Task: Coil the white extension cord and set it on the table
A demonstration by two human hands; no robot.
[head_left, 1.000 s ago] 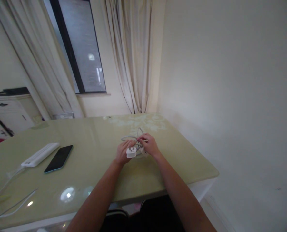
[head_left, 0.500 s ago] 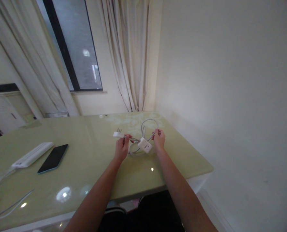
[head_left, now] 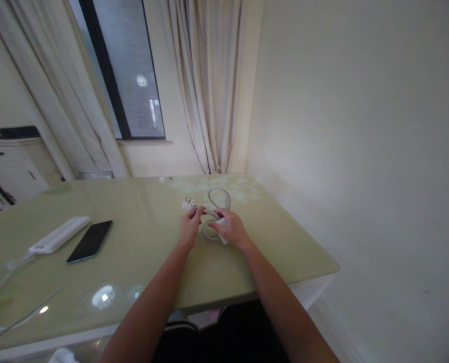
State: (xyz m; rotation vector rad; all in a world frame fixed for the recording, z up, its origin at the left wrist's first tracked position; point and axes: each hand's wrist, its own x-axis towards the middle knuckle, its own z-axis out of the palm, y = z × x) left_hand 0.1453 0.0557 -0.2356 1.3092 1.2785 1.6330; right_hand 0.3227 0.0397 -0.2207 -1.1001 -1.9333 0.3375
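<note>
The left hand pinches the grey cable between thumb and forefinger, the white plug jutting out just beyond its fingertips, lifted off the green table. The right hand has its fingers curled over the white socket block, of which only a corner shows under them. The cable loops up just past both sets of fingertips. Half a second ago the right hand pinched the loop off to the side with the block bare between the hands; now the hands are close together and the loop is narrower.
</note>
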